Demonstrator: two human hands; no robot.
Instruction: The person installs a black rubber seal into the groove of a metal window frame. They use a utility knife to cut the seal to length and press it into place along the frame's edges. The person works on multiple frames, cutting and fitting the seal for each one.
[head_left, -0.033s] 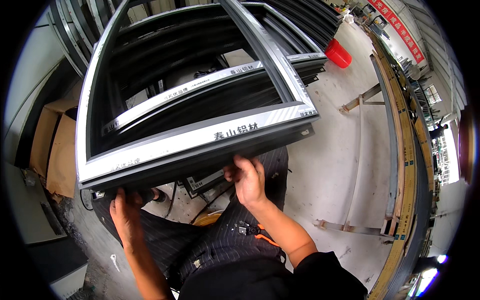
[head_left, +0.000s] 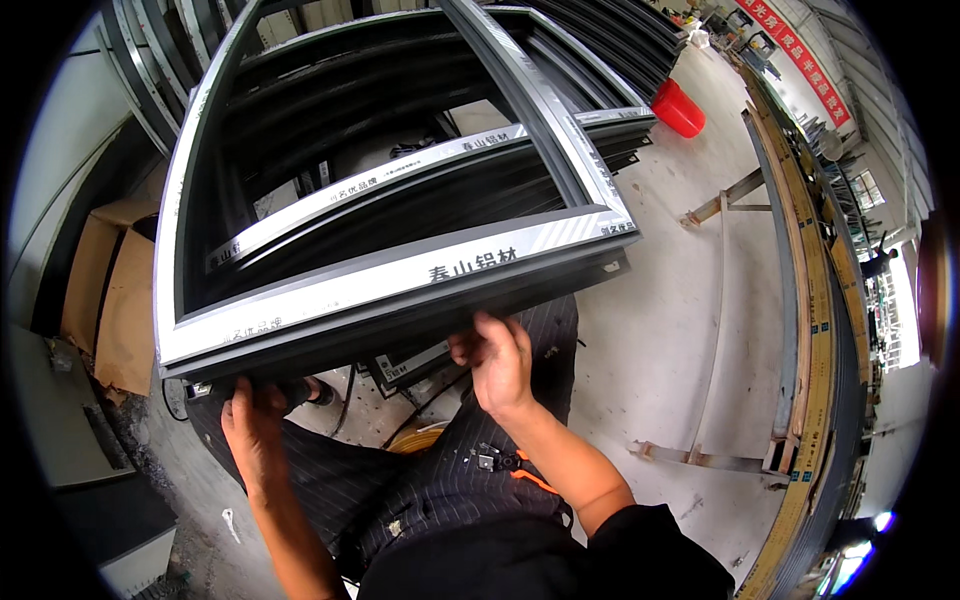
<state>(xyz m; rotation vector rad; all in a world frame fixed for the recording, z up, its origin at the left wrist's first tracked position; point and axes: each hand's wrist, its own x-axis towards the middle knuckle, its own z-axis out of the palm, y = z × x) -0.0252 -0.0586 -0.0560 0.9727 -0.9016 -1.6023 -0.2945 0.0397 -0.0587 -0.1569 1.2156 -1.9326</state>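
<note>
A large window frame of dark profile, with white printed protective film on its face, lies tilted in front of me above my knees. At its near left corner my left hand is closed on the lower edge, its fingertips partly hidden in the dark underside. My right hand is at the near edge, right of the middle, with its fingers curled against the dark side of the profile. What those fingers hold, if anything, cannot be made out. A pair of cutting pliers with orange handles rests on my lap.
More frames are stacked behind. A red bucket stands on the floor beyond them. Cardboard leans at the left. To the right stands a metal rack beside long, wrapped profiles. A yellow coil lies below my knees.
</note>
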